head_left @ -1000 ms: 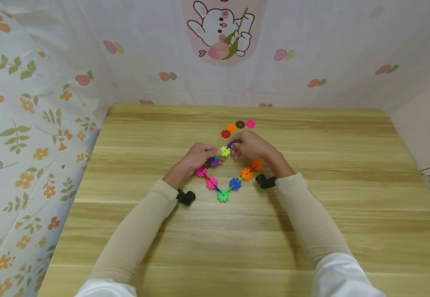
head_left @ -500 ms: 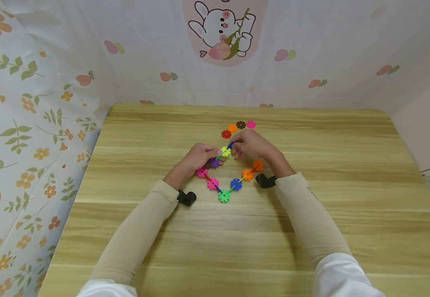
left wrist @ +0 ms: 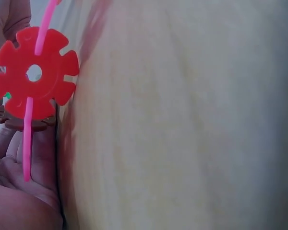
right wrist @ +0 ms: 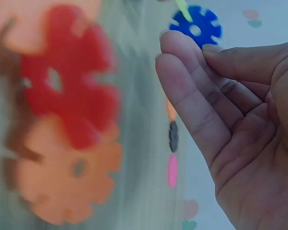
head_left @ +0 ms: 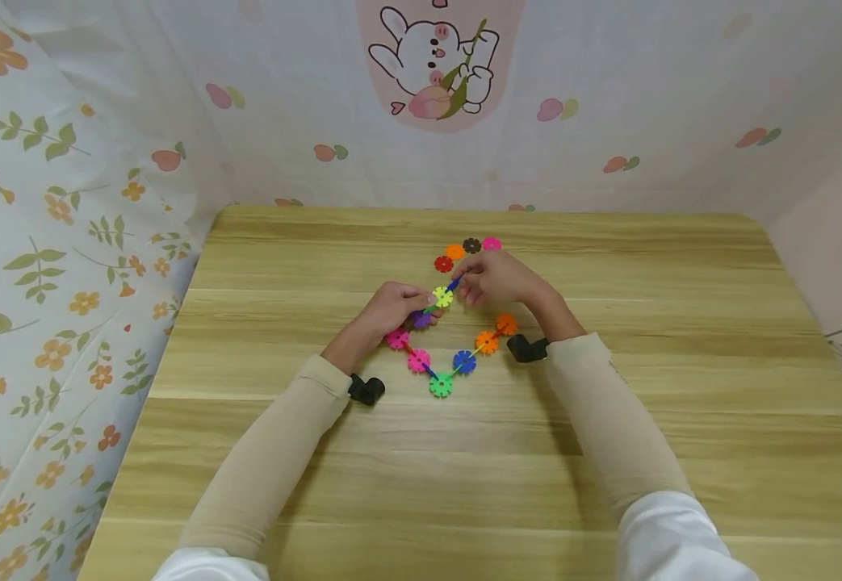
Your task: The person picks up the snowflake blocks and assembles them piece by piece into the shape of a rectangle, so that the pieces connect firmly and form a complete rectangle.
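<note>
A chain of notched plastic interlocking discs curves across the table, from an orange disc (head_left: 506,324) through a green disc (head_left: 441,384) to a pink disc (head_left: 397,338). My left hand (head_left: 390,311) holds the chain's upper left end, its thumb by the yellow disc (head_left: 442,297) and a purple disc (head_left: 421,319) under its fingers. In the left wrist view, a brown disc (left wrist: 26,120) sits behind a pink-red disc (left wrist: 57,86) near the palm. My right hand (head_left: 496,278) pinches the edge of a blue disc (right wrist: 197,21) slotted to the yellow one.
Beyond my right hand lie loose discs: red (head_left: 444,264), orange (head_left: 454,252), dark brown (head_left: 472,245) and pink (head_left: 492,244). Black wrist cameras (head_left: 366,390) stick out beside the chain. A patterned curtain (head_left: 282,97) hangs behind the wooden table (head_left: 391,500).
My right hand has shifted slightly up and right, leaving more of the blue disc showing. My left hand keeps its hold on the chain, almost still.
</note>
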The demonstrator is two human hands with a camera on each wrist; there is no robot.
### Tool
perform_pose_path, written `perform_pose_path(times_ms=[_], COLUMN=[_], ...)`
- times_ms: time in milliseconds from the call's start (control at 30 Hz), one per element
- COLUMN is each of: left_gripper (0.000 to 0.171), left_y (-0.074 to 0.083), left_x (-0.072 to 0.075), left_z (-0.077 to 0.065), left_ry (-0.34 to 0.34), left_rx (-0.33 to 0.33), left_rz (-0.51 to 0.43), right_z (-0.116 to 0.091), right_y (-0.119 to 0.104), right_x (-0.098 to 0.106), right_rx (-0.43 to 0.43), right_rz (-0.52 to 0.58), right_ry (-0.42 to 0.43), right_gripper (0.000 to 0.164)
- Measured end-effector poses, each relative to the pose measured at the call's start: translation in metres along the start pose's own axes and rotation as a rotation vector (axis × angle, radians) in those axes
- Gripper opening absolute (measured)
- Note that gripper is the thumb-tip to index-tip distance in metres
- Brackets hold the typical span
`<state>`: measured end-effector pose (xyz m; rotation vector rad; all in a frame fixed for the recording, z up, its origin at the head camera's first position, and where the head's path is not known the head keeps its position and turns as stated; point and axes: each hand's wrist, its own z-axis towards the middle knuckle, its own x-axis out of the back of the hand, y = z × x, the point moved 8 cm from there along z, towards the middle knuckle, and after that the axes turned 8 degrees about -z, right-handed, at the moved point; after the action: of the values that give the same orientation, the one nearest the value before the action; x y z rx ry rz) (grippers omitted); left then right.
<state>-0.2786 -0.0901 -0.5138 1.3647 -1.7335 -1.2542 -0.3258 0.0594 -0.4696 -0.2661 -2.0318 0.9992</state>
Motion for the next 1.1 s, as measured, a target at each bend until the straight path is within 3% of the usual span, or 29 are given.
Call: perform_pose_path(times_ms=[233, 533, 833, 1100], left_gripper=[0.028, 0.024, 0.024, 0.024], left_y=[0.001, -0.001, -0.003, -0.002], left_x=[0.001, 0.0, -0.003, -0.002], left_z=[-0.001, 0.001, 0.003, 0.002], left_ry=[0.015, 0.008, -0.011, 0.002], left_rx=[-0.005, -0.008, 0.002, -0.002], left_rz=[0.025, -0.003, -0.057, -0.051], right_z=[-0.002, 0.004, 0.007, 0.018], right_y=[0.01, 0.032, 0.057, 0.076], right_x=[0.026, 0.049, 0.057, 0.057], right_rx=[-0.017, -0.066, -0.127, -0.173], right_rz=[0.117, 0.19, 0.313, 0.317], right_ry=[0.067, 0.161, 0.212, 0.234], right_gripper=[0.029, 0.033, 0.034, 0.035])
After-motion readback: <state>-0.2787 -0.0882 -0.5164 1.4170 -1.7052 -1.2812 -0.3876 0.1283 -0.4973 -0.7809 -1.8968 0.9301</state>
